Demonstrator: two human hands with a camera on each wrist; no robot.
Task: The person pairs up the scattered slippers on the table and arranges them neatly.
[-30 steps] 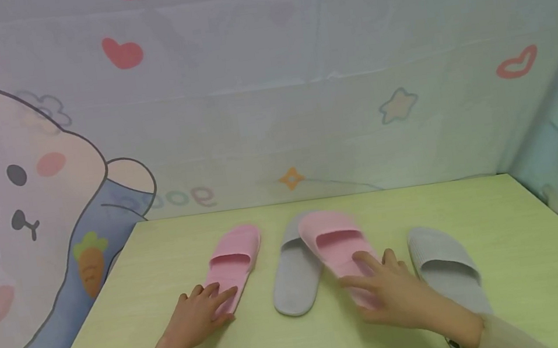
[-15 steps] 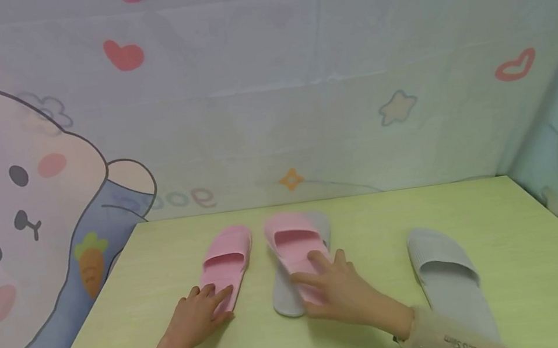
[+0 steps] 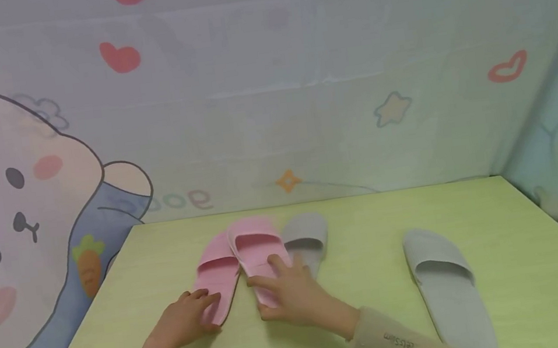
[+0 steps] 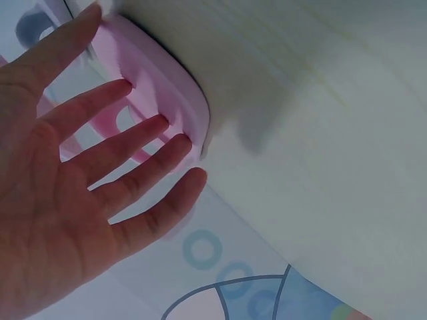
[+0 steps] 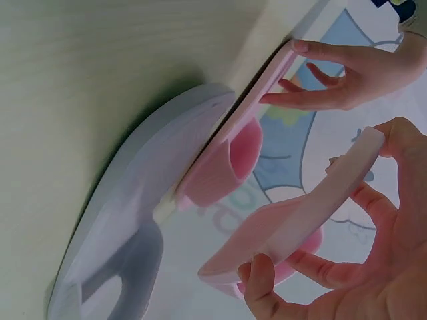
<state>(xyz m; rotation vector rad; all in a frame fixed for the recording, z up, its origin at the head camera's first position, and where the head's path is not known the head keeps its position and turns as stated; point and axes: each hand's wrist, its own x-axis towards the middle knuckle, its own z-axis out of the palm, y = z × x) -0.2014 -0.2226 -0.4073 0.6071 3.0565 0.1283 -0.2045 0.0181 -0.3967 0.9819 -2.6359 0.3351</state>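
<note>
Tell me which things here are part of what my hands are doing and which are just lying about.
Apparently in use:
raised pink slipper, held by the right hand
other pink slipper, touched by the left hand

Apparently just lying about:
middle gray slipper, partly hidden behind the right hand
far-right gray slipper, off by itself

Pink slippers (image 3: 259, 248) and grey slippers (image 3: 457, 306) appear of smooth, matt plastic. Tabletop (image 3: 374, 296) shows faint wood grain; backdrop (image 3: 263, 52) reads as creased cloth.
</note>
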